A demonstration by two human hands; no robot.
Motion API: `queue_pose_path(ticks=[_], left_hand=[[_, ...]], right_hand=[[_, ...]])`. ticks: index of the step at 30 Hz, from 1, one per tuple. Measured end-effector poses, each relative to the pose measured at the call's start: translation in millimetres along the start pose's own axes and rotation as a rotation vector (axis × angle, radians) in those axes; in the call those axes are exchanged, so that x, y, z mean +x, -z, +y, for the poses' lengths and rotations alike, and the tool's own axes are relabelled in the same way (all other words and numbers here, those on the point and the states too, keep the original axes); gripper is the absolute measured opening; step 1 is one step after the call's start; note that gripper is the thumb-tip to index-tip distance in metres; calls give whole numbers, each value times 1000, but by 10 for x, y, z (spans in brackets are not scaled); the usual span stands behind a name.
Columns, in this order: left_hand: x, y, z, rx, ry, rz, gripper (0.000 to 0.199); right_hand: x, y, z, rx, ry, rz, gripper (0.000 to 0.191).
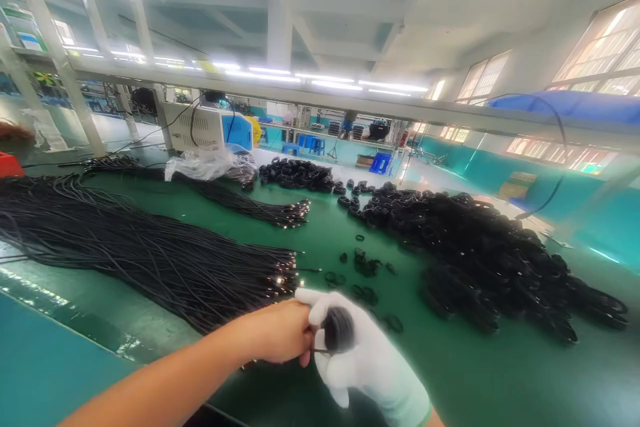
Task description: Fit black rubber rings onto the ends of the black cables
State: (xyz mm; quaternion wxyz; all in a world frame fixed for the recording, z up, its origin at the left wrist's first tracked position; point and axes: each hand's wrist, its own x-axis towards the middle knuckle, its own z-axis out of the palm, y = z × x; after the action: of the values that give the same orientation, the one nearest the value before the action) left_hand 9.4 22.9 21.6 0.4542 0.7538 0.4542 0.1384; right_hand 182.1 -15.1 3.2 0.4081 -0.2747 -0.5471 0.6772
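My right hand (367,357), in a white glove, is closed around a small ridged black coil (339,329). Bare and curled, my left hand (283,330) meets the gloved fingers at the coil's left side. A thin dark strand (320,350) shows between the two hands; what the left fingers pinch is mostly hidden. Just beyond and left of my hands lies a large bundle of black cables (150,247), with shiny metal ends (283,280) facing right. Several loose black rings (365,293) lie on the green tabletop (320,233) past the gloved hand.
A big heap of black coils (465,240) covers the right side, with a smaller heap (295,173) at the back. Behind the bundle lie a second cable bundle (250,203), a clear plastic bag (205,163) and a white-and-blue machine (210,127). A metal rail (320,95) crosses above.
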Motion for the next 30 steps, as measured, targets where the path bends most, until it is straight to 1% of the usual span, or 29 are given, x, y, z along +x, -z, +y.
queue_pose_path(ticks=[1, 3, 5, 7, 9, 10, 11, 12, 14, 16, 17, 18, 19, 21, 22, 23, 24, 26, 27, 30], left_hand=[[-17, -8, 27, -56, 25, -18, 16], [-48, 26, 114, -249, 57, -46, 15], [-65, 83, 212, -497, 42, 10, 13], [-66, 116, 288, -682, -14, 49, 14], [-67, 114, 327, -780, -65, 98, 17], [-73, 107, 336, -780, -88, 135, 18], [-84, 101, 342, -734, -105, 178, 19], [-99, 97, 347, -643, -119, 223, 22], [-130, 95, 358, -380, -170, 272, 32], [-139, 90, 371, -135, -267, 242, 42], [-129, 82, 373, -54, -316, 221, 43], [-109, 71, 369, -1, -351, 214, 42], [-82, 57, 358, 28, -364, 232, 40], [-19, 30, 318, 50, -344, 313, 36], [10, 19, 292, 50, -327, 352, 35], [35, 12, 266, 47, -312, 377, 34], [55, 9, 241, 41, -302, 392, 33], [79, 9, 208, 16, -291, 404, 33], [85, 11, 200, -1, -289, 407, 32], [86, 35, 199, 1, -273, 438, 30]], right_hand=[[-12, 13, 9, 120, 9, -41, 44], [-15, 34, 38, 253, 59, -80, 40], [3, 44, 71, 296, 100, -107, 39], [25, 41, 96, 299, 128, -123, 46], [40, 35, 102, 298, 139, -110, 54], [43, 35, 99, 298, 141, -98, 57], [46, 37, 95, 297, 140, -84, 59], [48, 42, 93, 294, 134, -71, 59], [58, 57, 107, 283, 90, -88, 52], [72, 75, 148, 269, 22, -159, 32], [80, 84, 176, 269, -2, -195, 24], [87, 92, 203, 283, -16, -222, 25], [93, 98, 227, 320, -27, -233, 33], [101, 102, 254, 452, -85, -228, 50], [105, 98, 255, 529, -123, -215, 54], [108, 90, 249, 596, -160, -200, 53], [111, 77, 239, 641, -182, -183, 48], [120, 47, 217, 669, -161, -160, 35], [125, 32, 211, 669, -139, -159, 33], [144, 8, 213, 672, -122, -164, 45]])
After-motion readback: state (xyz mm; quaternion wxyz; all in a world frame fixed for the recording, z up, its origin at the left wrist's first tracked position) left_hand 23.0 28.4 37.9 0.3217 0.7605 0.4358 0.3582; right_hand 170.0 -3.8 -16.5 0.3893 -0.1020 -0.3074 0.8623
